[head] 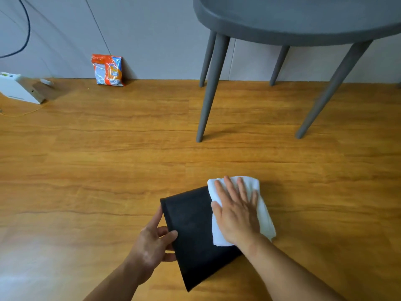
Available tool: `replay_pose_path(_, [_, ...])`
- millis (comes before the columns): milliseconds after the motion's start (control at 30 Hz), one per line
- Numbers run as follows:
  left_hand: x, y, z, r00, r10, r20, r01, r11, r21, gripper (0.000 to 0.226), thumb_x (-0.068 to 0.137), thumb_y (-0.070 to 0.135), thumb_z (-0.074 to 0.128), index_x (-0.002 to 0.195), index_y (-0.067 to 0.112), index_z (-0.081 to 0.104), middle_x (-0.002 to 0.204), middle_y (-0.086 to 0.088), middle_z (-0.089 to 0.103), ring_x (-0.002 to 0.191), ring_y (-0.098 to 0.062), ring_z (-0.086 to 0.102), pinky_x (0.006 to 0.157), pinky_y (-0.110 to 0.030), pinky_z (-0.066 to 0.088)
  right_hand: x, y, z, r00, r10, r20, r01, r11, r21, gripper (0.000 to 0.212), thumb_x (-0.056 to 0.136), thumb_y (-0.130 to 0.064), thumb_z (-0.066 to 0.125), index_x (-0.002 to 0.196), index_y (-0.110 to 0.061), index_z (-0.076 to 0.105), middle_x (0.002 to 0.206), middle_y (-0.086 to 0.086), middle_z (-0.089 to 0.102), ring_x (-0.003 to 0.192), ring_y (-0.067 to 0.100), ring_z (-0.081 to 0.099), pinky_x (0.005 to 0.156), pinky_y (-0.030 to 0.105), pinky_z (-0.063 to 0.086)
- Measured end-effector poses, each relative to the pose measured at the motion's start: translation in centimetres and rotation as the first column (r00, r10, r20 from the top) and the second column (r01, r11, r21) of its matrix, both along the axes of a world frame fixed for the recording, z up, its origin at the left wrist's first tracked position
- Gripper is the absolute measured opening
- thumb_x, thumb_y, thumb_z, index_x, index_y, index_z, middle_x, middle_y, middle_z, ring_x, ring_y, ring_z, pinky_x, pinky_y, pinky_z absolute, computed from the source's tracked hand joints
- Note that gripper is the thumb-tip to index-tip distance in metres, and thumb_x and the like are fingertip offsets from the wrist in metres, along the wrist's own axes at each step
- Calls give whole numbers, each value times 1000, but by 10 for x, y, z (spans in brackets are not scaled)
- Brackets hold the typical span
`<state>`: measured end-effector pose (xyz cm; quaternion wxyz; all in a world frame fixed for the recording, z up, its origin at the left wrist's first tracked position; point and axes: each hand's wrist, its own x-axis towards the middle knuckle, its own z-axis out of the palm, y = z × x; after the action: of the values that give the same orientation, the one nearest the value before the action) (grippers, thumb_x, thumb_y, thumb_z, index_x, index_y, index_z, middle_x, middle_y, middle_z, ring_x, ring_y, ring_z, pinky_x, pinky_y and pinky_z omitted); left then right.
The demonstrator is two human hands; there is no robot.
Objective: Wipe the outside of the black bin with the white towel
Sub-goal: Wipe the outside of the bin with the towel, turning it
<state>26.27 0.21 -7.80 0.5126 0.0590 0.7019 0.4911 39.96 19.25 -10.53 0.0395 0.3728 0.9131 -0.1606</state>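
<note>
The black bin point(191, 233) lies on its side on the wooden floor, one flat dark wall facing up. My left hand point(153, 244) grips its left edge, thumb on top and fingers curled round the side. A folded white towel point(263, 216) lies over the bin's right part and hangs off toward the floor. My right hand point(235, 210) presses flat on the towel with straight, spread fingers.
A grey round table point(303, 20) stands at the back right, its legs point(209, 92) reaching the floor just beyond the bin. An orange packet point(107, 70) leans on the wall. A white device point(17, 88) and cables sit at far left.
</note>
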Motion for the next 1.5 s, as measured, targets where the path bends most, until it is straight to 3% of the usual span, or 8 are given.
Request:
replay_pose_path(133, [-5, 3, 1, 998, -43, -35, 43, 999, -18, 77, 98, 0, 59, 154, 47, 33, 100, -26, 72, 79, -33, 71, 64, -43, 60, -34, -64, 4, 978, 180, -105, -174, 982, 67, 61, 95, -52, 36, 152, -30, 42, 161, -5, 37, 151, 31, 27, 113, 66, 11])
replay_pose_path(233, [-14, 7, 6, 993, -98, -61, 98, 995, -4, 72, 95, -3, 60, 148, 43, 45, 90, -23, 71, 76, -31, 71, 64, -42, 59, -40, -88, 10, 957, 230, -177, -230, 973, 21, 60, 96, -50, 36, 154, -34, 35, 165, -9, 28, 154, 28, 18, 114, 66, 6])
replay_pose_path(400, [-31, 9, 3, 992, -119, -35, 117, 992, -45, 79, 98, -2, 60, 156, 43, 29, 100, -24, 71, 85, -38, 75, 69, -49, 63, -17, -18, 6, 994, 26, -104, -29, 999, -26, 61, 96, -60, 23, 155, -45, 24, 165, -15, 20, 155, 19, 8, 120, 58, -6])
replay_pose_path(600, [-32, 13, 5, 993, -109, -42, 106, 993, -56, 77, 99, 1, 59, 155, 47, 30, 110, -37, 60, 88, -41, 74, 70, -54, 63, -20, 35, 9, 992, -126, 5, 126, 989, -76, 56, 90, -57, 19, 137, -42, 45, 139, -21, 45, 139, 17, 29, 111, 61, 26])
replay_pose_path(767, [-30, 15, 4, 993, -95, -70, 91, 994, -60, 77, 99, 1, 60, 156, 44, 31, 106, -35, 62, 86, -40, 73, 65, -51, 63, -40, -21, 14, 999, -7, -32, 6, 999, -35, 60, 93, -54, 27, 150, -38, 36, 159, -14, 32, 151, 26, 18, 115, 69, -3])
replay_pose_path(933, [-31, 16, 9, 988, -109, -113, 101, 992, -70, 78, 94, 1, 67, 156, 38, 35, 80, -18, 68, 75, -32, 72, 60, -46, 61, -46, -88, 13, 985, 135, -111, -139, 990, -26, 61, 98, -52, 35, 155, -31, 32, 166, -3, 25, 155, 33, 12, 113, 71, 2])
replay_pose_path(1300, [-32, 20, 22, 991, -82, -101, 68, 989, -134, 71, 99, 3, 61, 154, 42, 38, 99, -22, 73, 89, -38, 76, 65, -48, 63, 29, -12, 20, 1000, 13, 5, -13, 988, -151, 75, 88, -71, 3, 158, -47, -4, 165, -17, -23, 150, 13, -30, 119, 61, -15])
replay_pose_path(1500, [-40, 20, 40, 900, -237, -365, 104, 932, -348, 71, 97, 22, 67, 157, 37, 31, 111, -6, 72, 94, -35, 73, 74, -46, 63, 53, 36, 39, 832, -407, -376, 281, 895, -346, 53, 103, -39, 48, 153, -26, 38, 162, 2, 31, 148, 15, 27, 120, 29, 23])
